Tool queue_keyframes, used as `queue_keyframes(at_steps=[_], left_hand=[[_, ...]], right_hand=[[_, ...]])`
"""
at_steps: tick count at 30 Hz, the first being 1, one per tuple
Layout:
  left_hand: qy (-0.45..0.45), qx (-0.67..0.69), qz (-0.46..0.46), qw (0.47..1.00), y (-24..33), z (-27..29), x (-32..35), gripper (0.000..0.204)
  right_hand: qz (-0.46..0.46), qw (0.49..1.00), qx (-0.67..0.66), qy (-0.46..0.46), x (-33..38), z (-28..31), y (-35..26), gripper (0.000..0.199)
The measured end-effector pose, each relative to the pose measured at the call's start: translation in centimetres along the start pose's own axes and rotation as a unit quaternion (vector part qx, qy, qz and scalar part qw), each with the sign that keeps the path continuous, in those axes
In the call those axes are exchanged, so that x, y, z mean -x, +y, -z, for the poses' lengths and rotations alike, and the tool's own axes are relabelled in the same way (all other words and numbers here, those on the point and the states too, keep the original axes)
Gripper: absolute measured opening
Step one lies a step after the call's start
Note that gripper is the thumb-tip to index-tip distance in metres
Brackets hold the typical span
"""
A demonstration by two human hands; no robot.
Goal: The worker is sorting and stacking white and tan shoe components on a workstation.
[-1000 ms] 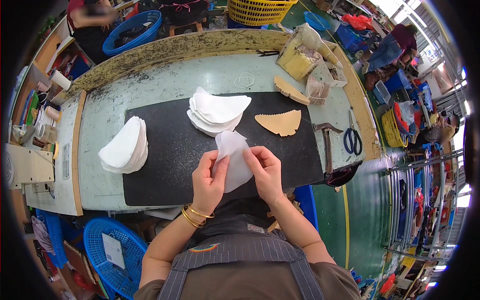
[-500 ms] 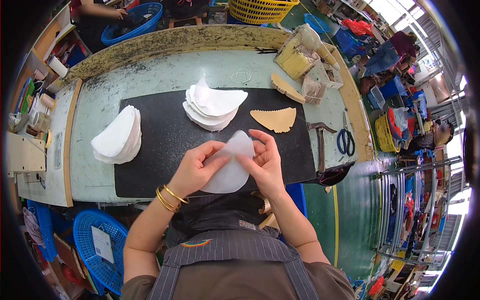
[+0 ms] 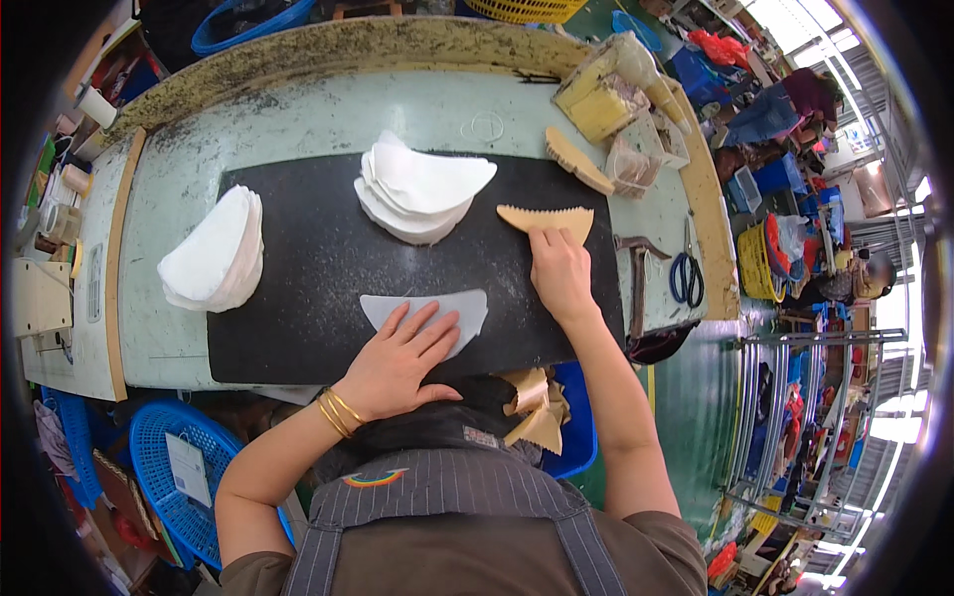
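My left hand lies flat, fingers spread, on a thin pale crescent-shaped sheet at the near edge of the black mat. Part of that sheet is hidden under the fingers. Further right, my right hand has its fingers closed on the lower edge of a tan curved piece with a toothed edge. Beyond my hands is a stack of white crescent-shaped sheets. A second white stack sits at the mat's left edge.
Right of the mat lie dark-handled scissors and another tan toothed piece. A yellowish block stands at the back right. Below the table edge, a blue bin holds tan scraps; a blue basket is at left.
The pale sheet, held up in both hands before, now lies on the mat under my left hand. My right hand has moved right and taken hold of the tan toothed piece.
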State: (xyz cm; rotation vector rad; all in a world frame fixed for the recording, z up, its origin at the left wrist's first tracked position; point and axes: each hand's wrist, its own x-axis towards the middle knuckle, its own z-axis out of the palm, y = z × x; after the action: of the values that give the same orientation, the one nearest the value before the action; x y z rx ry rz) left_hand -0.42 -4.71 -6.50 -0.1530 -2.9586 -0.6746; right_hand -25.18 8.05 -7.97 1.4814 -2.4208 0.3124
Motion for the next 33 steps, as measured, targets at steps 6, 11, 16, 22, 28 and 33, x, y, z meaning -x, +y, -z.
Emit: queue_keyframes(at_steps=[6, 11, 16, 22, 28, 33], left_hand=[[0.135, 0.116, 0.067, 0.982, -0.2, 0.6, -3.7, 0.047], [0.251, 0.722, 0.123, 0.633, 2.0, 0.2, -10.9, 0.026], [0.216, 0.729, 0.214, 0.613, 2.6, 3.4, -10.1, 0.017], [0.284, 0.672, 0.141, 0.669, 4.2, 5.0, -7.4, 0.018], [0.322, 0.58, 0.104, 0.741, 5.0, 4.9, -5.8, 0.02], [0.36, 0.366, 0.096, 0.852, 5.7, 4.9, -5.6, 0.018]], right_hand=[[-0.263, 0.891, -0.37, -0.019, 1.2, 0.2, 0.3, 0.018], [0.099, 0.959, -0.122, 0.235, 1.6, 4.9, -3.2, 0.028], [0.045, 0.945, -0.221, 0.236, 1.4, 8.6, -5.8, 0.035], [0.028, 0.9, -0.353, 0.255, 0.0, 9.2, -8.2, 0.026], [0.056, 0.909, -0.364, 0.196, 0.5, 11.4, -8.5, 0.023], [0.072, 0.93, -0.235, 0.274, 1.1, 11.3, -9.8, 0.021]])
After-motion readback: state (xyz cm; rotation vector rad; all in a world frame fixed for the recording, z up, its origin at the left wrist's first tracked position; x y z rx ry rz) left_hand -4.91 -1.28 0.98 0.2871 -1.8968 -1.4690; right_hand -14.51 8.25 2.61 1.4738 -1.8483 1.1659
